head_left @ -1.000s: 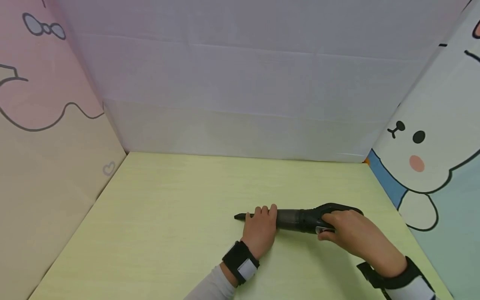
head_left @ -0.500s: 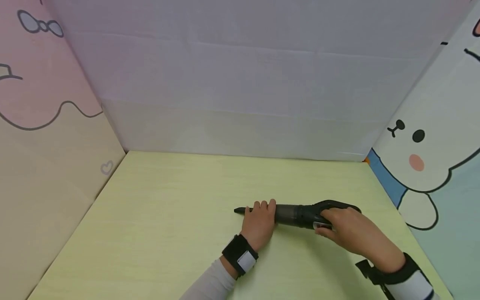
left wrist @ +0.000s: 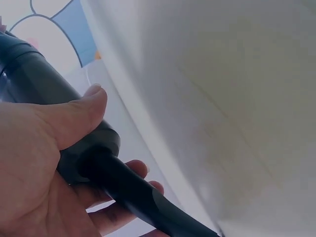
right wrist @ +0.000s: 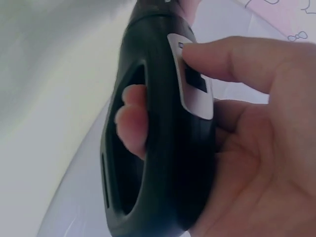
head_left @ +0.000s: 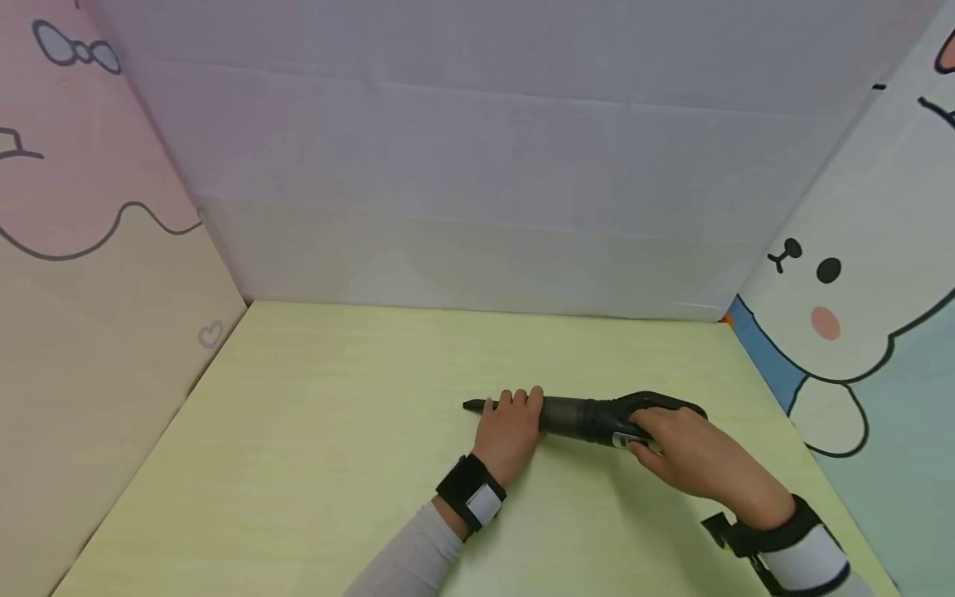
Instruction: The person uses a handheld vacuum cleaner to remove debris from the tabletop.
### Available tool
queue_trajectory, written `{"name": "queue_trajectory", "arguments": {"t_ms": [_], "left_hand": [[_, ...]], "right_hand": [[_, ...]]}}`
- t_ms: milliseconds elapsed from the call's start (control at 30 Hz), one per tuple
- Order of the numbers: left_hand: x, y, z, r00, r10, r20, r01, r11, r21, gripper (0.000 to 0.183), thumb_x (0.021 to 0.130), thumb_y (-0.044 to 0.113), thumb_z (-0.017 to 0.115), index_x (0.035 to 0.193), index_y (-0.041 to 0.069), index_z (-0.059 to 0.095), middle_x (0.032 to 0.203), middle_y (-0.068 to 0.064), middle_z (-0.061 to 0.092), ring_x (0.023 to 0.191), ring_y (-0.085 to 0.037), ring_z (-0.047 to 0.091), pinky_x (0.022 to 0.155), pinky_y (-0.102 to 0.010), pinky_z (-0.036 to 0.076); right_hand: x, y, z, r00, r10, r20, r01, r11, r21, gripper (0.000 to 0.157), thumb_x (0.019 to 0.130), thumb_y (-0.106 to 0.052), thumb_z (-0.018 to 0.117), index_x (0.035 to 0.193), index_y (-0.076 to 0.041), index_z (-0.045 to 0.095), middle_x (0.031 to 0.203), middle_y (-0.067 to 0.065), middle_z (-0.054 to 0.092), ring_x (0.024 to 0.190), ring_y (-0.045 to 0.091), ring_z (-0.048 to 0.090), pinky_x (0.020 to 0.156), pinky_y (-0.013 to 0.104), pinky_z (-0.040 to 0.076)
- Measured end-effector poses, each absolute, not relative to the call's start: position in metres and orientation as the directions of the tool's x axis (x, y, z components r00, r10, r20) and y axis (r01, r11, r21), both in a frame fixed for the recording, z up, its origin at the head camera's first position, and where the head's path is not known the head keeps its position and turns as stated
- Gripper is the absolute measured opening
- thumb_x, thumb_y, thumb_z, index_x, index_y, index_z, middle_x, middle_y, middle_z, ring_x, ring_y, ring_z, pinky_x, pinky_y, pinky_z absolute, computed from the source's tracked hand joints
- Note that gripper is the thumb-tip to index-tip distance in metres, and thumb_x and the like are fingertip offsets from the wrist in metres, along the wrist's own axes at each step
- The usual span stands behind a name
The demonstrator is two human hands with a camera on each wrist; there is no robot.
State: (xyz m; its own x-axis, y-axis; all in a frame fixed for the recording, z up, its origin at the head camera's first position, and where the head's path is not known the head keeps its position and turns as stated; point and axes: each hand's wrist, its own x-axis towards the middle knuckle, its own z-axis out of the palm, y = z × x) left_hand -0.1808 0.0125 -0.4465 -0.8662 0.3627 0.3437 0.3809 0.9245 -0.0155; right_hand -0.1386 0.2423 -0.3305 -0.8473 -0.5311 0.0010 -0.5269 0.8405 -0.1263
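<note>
A black handheld vacuum [head_left: 597,417] lies lengthwise on the pale yellow-green tabletop [head_left: 336,431], its thin nozzle [head_left: 476,405] pointing left. My left hand [head_left: 511,431] wraps around the nozzle where it joins the body; in the left wrist view my left hand [left wrist: 44,163] shows thumb on top and fingers curled beneath the vacuum [left wrist: 98,158]. My right hand [head_left: 682,452] grips the looped handle. In the right wrist view the right hand [right wrist: 247,148] has fingers through the handle of the vacuum [right wrist: 163,148] and its thumb on a light button panel [right wrist: 195,81].
Paper walls enclose the table: a pink and beige panel [head_left: 97,290] on the left, a plain white one [head_left: 477,182] at the back, and a cartoon bear panel [head_left: 858,290] on the right. Both wrists wear black straps.
Both hands and the vacuum have shifted slightly away from me and a little left. Each hand keeps the same hold.
</note>
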Motion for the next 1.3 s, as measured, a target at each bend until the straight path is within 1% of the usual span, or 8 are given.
{"name": "queue_trajectory", "arguments": {"t_ms": [167, 367, 667, 767, 1000, 1100, 1200, 1300], "left_hand": [[-0.186, 0.010, -0.448, -0.863, 0.371, 0.344, 0.384, 0.923, -0.033, 0.053, 0.080, 0.046, 0.069, 0.116, 0.014, 0.047, 0.100, -0.004, 0.061, 0.099, -0.025, 0.058, 0.084, -0.048, 0.050], [-0.191, 0.006, -0.441, -0.855, 0.368, 0.365, 0.367, 0.927, -0.073, 0.049, 0.082, 0.043, 0.068, 0.117, 0.014, 0.048, 0.101, -0.004, 0.061, 0.101, -0.025, 0.058, 0.086, -0.048, 0.049], [-0.204, 0.006, -0.434, -0.858, 0.359, 0.368, 0.342, 0.933, -0.112, 0.056, 0.077, 0.047, 0.071, 0.117, 0.015, 0.048, 0.103, -0.004, 0.061, 0.102, -0.025, 0.057, 0.088, -0.051, 0.047], [-0.206, 0.006, -0.430, -0.855, 0.361, 0.373, 0.335, 0.933, -0.134, 0.056, 0.077, 0.047, 0.071, 0.116, 0.015, 0.048, 0.102, -0.004, 0.061, 0.101, -0.025, 0.057, 0.088, -0.051, 0.047], [-0.210, 0.008, -0.429, -0.858, 0.371, 0.355, 0.341, 0.929, -0.146, 0.057, 0.076, 0.047, 0.073, 0.117, 0.015, 0.049, 0.104, -0.003, 0.061, 0.102, -0.025, 0.057, 0.088, -0.052, 0.046], [-0.213, 0.012, -0.432, -0.859, 0.373, 0.350, 0.345, 0.928, -0.142, 0.055, 0.076, 0.047, 0.072, 0.116, 0.016, 0.050, 0.104, -0.003, 0.061, 0.103, -0.025, 0.057, 0.088, -0.052, 0.046], [-0.217, 0.017, -0.433, -0.862, 0.369, 0.347, 0.342, 0.929, -0.138, 0.050, 0.079, 0.044, 0.071, 0.116, 0.017, 0.050, 0.104, -0.002, 0.061, 0.104, -0.024, 0.057, 0.088, -0.052, 0.046], [-0.220, 0.024, -0.433, -0.866, 0.370, 0.337, 0.334, 0.929, -0.160, 0.041, 0.084, 0.038, 0.067, 0.116, 0.018, 0.050, 0.104, -0.002, 0.061, 0.103, -0.023, 0.057, 0.087, -0.051, 0.047]], "right_hand": [[-0.142, 0.243, -0.337, -0.856, -0.516, 0.019, -0.513, 0.846, -0.147, 0.021, 0.085, -0.023, 0.067, 0.099, -0.009, 0.062, 0.083, -0.006, 0.060, 0.064, 0.002, 0.050, 0.057, 0.027, 0.042], [-0.148, 0.245, -0.350, -0.863, -0.503, 0.054, -0.503, 0.842, -0.194, 0.023, 0.086, -0.023, 0.066, 0.104, -0.008, 0.063, 0.089, -0.004, 0.062, 0.067, 0.003, 0.051, 0.058, 0.026, 0.040], [-0.160, 0.252, -0.369, -0.824, -0.524, 0.216, -0.563, 0.798, -0.213, 0.016, 0.085, -0.020, 0.068, 0.099, -0.013, 0.065, 0.081, -0.011, 0.060, 0.062, -0.001, 0.045, 0.057, 0.022, 0.038], [-0.163, 0.253, -0.374, -0.827, -0.519, 0.216, -0.561, 0.793, -0.240, 0.015, 0.086, -0.020, 0.067, 0.099, -0.012, 0.064, 0.080, -0.011, 0.059, 0.062, -0.001, 0.043, 0.056, 0.021, 0.037], [-0.167, 0.255, -0.383, -0.869, -0.473, 0.145, -0.494, 0.818, -0.295, 0.021, 0.087, -0.023, 0.066, 0.102, -0.009, 0.062, 0.080, -0.008, 0.057, 0.060, 0.003, 0.043, 0.053, 0.020, 0.035], [-0.169, 0.257, -0.387, -0.888, -0.436, 0.149, -0.460, 0.843, -0.279, 0.022, 0.084, -0.028, 0.068, 0.096, -0.012, 0.061, 0.075, -0.008, 0.053, 0.059, 0.005, 0.042, 0.053, 0.021, 0.034], [-0.171, 0.259, -0.390, -0.899, -0.403, 0.171, -0.436, 0.859, -0.268, 0.023, 0.082, -0.031, 0.070, 0.091, -0.013, 0.060, 0.071, -0.008, 0.050, 0.058, 0.006, 0.040, 0.052, 0.021, 0.033], [-0.173, 0.264, -0.396, -0.902, -0.387, 0.191, -0.428, 0.861, -0.275, 0.024, 0.083, -0.029, 0.070, 0.094, -0.010, 0.061, 0.072, -0.006, 0.054, 0.057, 0.006, 0.041, 0.052, 0.022, 0.033]]}}
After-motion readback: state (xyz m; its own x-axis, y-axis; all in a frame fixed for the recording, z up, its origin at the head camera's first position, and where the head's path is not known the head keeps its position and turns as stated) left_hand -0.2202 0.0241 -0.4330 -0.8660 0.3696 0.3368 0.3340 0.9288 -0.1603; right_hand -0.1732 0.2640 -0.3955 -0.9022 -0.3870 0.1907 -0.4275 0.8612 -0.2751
